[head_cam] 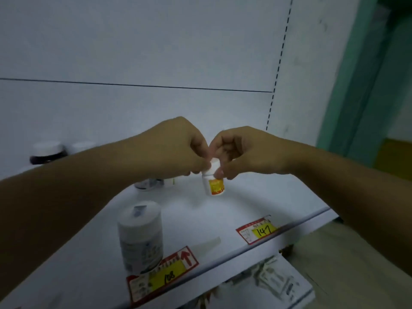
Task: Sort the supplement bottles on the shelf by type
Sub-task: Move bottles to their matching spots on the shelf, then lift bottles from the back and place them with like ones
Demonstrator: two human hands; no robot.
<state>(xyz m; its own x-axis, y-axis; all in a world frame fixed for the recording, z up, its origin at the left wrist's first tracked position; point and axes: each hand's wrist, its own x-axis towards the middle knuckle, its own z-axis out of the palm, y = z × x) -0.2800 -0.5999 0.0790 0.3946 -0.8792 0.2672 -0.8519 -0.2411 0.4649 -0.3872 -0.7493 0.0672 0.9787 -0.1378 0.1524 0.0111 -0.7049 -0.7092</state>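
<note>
Head view: a small bottle (213,185) with an orange label is upright at mid-shelf (263,197), with bare surface to its right and the front edge well apart. Left hand (178,150) and right hand (243,152) pinch its cap with curled fingers, forearms converging from either side. A big bottle (140,237) stands near the front edge.
</note>
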